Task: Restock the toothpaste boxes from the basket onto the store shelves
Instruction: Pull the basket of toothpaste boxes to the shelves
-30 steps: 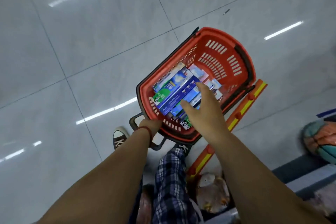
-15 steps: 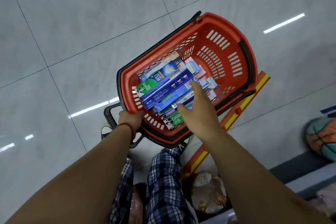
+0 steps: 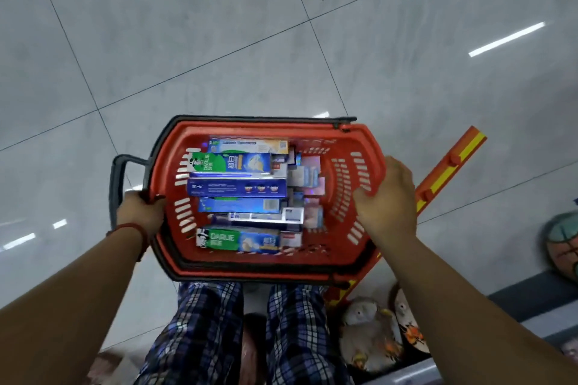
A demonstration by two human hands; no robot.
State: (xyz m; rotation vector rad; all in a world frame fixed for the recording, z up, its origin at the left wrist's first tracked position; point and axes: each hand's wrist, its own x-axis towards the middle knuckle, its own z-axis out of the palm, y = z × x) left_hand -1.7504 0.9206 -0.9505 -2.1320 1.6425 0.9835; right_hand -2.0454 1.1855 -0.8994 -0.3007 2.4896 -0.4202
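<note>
A red plastic basket with black handles is held level in front of me over the grey tiled floor. It holds several toothpaste boxes: a green and blue Darlie box near the far side, a dark blue box in the middle, another Darlie box nearest me. My left hand grips the basket's left rim by the black handle. My right hand grips the right rim, fingers curled over the edge.
An orange and yellow strip lies on the floor right of the basket. Plush toys and a ball sit at the lower right beside a low grey shelf edge. My plaid trouser legs are below the basket.
My right hand left the boxes and took hold of the basket's right rim. The basket turned from tilted to square in front of me and came closer.
</note>
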